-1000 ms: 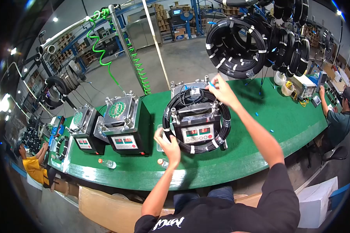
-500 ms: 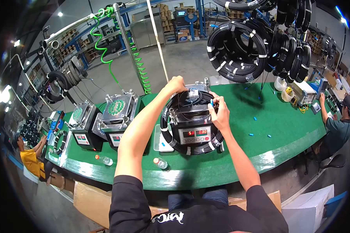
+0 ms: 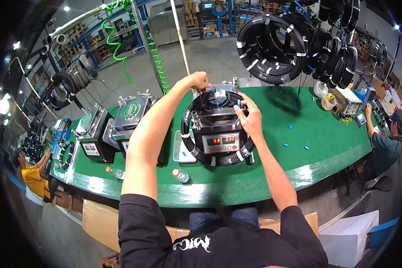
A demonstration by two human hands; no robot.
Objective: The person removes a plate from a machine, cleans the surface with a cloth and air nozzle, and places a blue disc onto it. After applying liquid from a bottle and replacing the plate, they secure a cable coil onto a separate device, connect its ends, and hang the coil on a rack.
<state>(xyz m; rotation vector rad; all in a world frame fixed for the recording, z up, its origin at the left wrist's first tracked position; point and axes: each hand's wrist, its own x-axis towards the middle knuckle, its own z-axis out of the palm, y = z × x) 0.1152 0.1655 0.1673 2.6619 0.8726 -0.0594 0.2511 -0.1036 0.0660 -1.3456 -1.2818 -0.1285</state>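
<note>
A black machine with a red digital display [image 3: 222,140] stands in front of me on the bench. A coil of black cable [image 3: 187,139] hangs around it, with white ties and a smaller bundle across the top. My left hand [image 3: 198,81] is closed at the back left of the machine's top; its fingertips and whatever they hold are hidden. At the coil's right side is my right hand [image 3: 250,117], thumb and fingers closed on a small blue-capped cable end [image 3: 239,103].
Two similar machines [image 3: 94,134] stand to the left. Two orange-capped bottles [image 3: 181,176] and a pale tray [image 3: 177,152] are near the front. Blue caps [image 3: 286,144] lie right. Cable coils [image 3: 272,49] hang overhead. Co-workers sit at both ends.
The view has shifted, so the bench and machines appear slightly higher. Both hands stay at the coil in nearly the same pose, the left a touch farther back.
</note>
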